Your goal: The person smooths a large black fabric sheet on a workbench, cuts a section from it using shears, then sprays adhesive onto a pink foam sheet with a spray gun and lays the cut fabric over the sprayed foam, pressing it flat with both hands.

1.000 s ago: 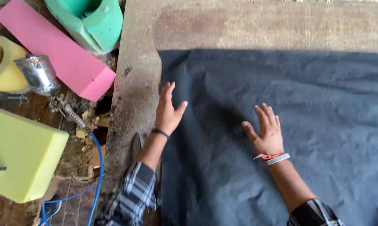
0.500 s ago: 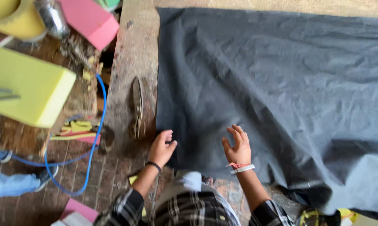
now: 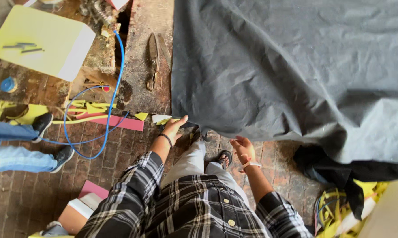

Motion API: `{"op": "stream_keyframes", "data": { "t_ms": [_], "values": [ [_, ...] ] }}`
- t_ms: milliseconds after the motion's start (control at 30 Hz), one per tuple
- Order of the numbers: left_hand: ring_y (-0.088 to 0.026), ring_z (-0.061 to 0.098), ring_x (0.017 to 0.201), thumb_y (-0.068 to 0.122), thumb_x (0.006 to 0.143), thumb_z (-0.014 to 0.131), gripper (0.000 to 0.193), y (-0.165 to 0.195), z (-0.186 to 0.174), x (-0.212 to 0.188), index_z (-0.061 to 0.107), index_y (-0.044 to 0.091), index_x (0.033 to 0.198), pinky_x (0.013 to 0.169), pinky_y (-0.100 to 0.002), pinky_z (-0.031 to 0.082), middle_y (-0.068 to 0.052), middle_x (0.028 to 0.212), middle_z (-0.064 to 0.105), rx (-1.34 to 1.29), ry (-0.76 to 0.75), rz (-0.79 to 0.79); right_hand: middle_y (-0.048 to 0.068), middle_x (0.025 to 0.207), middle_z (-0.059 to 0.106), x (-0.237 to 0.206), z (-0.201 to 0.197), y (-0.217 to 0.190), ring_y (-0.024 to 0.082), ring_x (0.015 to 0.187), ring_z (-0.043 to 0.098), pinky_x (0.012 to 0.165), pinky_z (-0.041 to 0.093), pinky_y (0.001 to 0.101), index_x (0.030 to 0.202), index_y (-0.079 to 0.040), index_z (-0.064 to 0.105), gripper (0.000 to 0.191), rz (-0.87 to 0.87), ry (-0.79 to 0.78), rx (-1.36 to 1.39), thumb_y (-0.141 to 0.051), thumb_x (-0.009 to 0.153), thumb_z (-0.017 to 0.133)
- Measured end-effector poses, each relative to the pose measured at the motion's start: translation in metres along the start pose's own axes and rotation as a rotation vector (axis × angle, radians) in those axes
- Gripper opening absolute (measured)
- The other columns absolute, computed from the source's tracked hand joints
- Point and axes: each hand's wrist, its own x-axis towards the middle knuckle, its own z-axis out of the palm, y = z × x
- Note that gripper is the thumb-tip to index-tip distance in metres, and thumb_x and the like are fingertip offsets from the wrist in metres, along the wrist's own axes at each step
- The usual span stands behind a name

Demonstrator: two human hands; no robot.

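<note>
A large dark grey fabric (image 3: pixel 287 66) covers the worn wooden table (image 3: pixel 141 88) and hangs over its near edge. My left hand (image 3: pixel 174 128) is at the fabric's near left corner, fingers pinched on the hanging corner. My right hand (image 3: pixel 243 149) is just under the fabric's drooping edge, palm up with fingers curled. Whether it grips the cloth is unclear. My plaid sleeves, grey trousers and a sandalled foot (image 3: pixel 225 158) show below.
Metal shears (image 3: pixel 154 61) lie on the table left of the fabric. A yellow foam block (image 3: pixel 40 42), a blue hose (image 3: pixel 113 79) and pink and yellow scraps (image 3: pixel 119 122) lie to the left. Another person's legs (image 3: pixel 18 147) stand on the brick floor. Yellow straps (image 3: pixel 336 207) are piled lower right.
My view has tilted down toward the floor. Both hands slid off the fabric's top down to its near edge at the table's front, the left one taking the corner.
</note>
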Motion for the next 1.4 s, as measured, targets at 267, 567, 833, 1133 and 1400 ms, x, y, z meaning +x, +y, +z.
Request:
{"op": "stream_keyframes", "data": {
  "t_ms": [267,567,833,1133,1400],
  "values": [
    [-0.018,0.073,0.1,0.045,0.085,0.079,0.041,-0.011,0.008,0.021,0.067,0.015,0.111,0.08,-0.037,0.055,-0.001,0.112,0.076,-0.164,-0.099,-0.136,0.011,0.153,0.047,-0.012,0.013,-0.022,0.028,0.135,0.05,0.098,0.053,0.0542,0.158,-0.014,0.029,0.106,0.244,0.301,0.246,-0.047,0.074,0.085],
    [-0.009,0.058,0.057,0.027,0.084,0.083,0.024,0.013,0.003,-0.002,0.071,0.009,0.074,0.056,-0.024,0.045,0.0,0.068,0.068,-0.022,-0.151,0.248,0.008,0.113,0.069,0.003,-0.002,-0.024,0.028,0.115,0.067,0.097,0.043,0.0546,0.131,-0.014,0.062,0.063,0.289,0.227,0.888,-0.05,0.083,0.08],
    [-0.008,0.054,0.054,0.027,0.083,0.082,0.03,0.045,-0.014,-0.016,0.066,0.011,0.063,0.054,-0.025,0.042,0.003,0.06,0.062,-0.009,-0.198,0.475,-0.001,0.066,0.059,-0.037,0.0,-0.016,0.013,0.062,0.059,0.064,0.054,0.0291,0.074,-0.012,0.057,0.028,-0.07,0.516,0.789,-0.016,0.088,0.081],
    [-0.009,0.051,0.054,0.032,0.084,0.081,0.032,-0.002,-0.046,-0.006,0.069,0.008,0.067,0.051,-0.025,0.039,0.001,0.061,0.061,0.209,0.015,0.299,0.001,0.064,0.06,-0.033,0.024,0.0,0.012,0.056,0.058,0.054,0.046,0.0266,0.076,-0.01,0.06,0.025,0.064,0.588,0.665,-0.019,0.089,0.08],
    [-0.002,0.062,0.085,0.031,0.084,0.088,0.033,0.011,-0.039,0.049,0.068,0.033,0.109,0.07,-0.033,0.058,0.016,0.102,0.062,-0.216,0.155,0.222,0.005,0.069,0.064,-0.022,0.021,0.004,0.014,0.06,0.062,0.057,0.049,0.0291,0.079,-0.005,0.062,0.028,0.133,0.602,0.463,-0.024,0.089,0.081]
  ]
}}
